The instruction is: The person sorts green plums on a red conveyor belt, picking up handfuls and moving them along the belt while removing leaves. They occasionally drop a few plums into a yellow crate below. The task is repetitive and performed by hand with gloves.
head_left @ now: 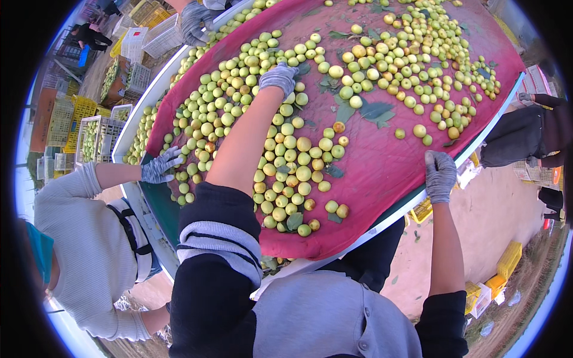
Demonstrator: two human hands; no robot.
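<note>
A long table is covered with a red cloth (376, 155), on which many small round yellow-green fruits (286, 173), looking like jujubes, lie, some with brown patches. My left hand (279, 79), in a grey knit glove, reaches far across into the fruits; its fingertips are hidden under the back of the hand. At the table's right edge, my gloved right hand (440, 173) is closed on the cloth's border. Green leaves (377, 112) are scattered between the two main spreads of fruit.
A co-worker (98, 232) stands at the left, a gloved hand (160, 166) by the fruits. Another person's gloved hand (197, 24) is at the far left edge. A person in dark clothes (522, 137) stands right. Crates (89, 143) are stacked left; yellow crates (508, 261) sit lower right.
</note>
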